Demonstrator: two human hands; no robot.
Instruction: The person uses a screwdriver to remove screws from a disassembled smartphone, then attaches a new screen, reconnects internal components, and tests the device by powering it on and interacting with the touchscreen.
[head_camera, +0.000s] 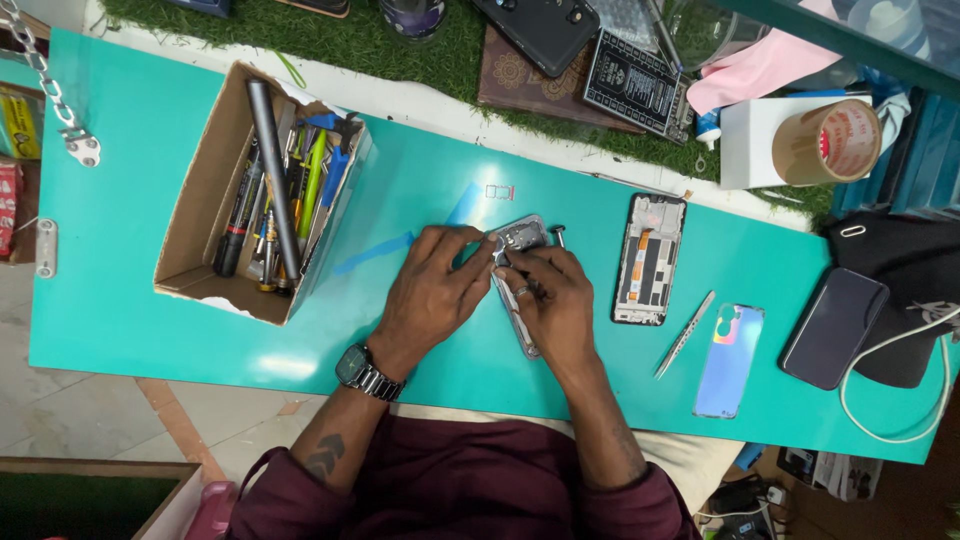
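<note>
Pinning a thin, stiff, likely fragile opened phone body (520, 262) flat at mid-table (120, 300), left hand (432, 290) clamping its upper edge, right hand (556, 305) pinching over its middle, gripping best by rigid side rails, avoiding exposed innards

My left hand (432, 290) and right hand (553, 300) both grip a stripped phone body (520, 240) on the teal table (130, 300). To its right lie an open phone frame (650, 258), tweezers (686, 333), an iridescent back cover (730, 360) and a dark phone (834, 327). A cardboard box of tools (200, 200) stands to the left.
</note>
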